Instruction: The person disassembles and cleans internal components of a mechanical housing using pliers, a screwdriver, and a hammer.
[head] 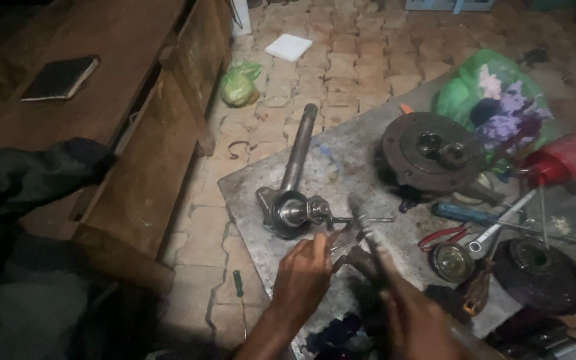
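My left hand (303, 275) and my right hand (413, 308) both grip a small metal tool, seemingly pliers (349, 239), over a grey slab (355, 157) on the floor. The tool's tip sits at a thin pin (361, 219) sticking out of the nut end of a steel shaft assembly (295, 193), which lies on the slab just above my hands. The right hand is blurred, and its fingers point up along the tool.
A round hub plate (431, 152), red-handled pliers (443, 235), a blue-handled screwdriver (465, 213), a wrench (501, 227), a dark grinding disc (541, 273) and a red canister (565, 159) lie at right. A green bag (495, 100) is behind. A wooden bench (121, 100) stands at left; a green screwdriver (239, 283) lies on the pavers.
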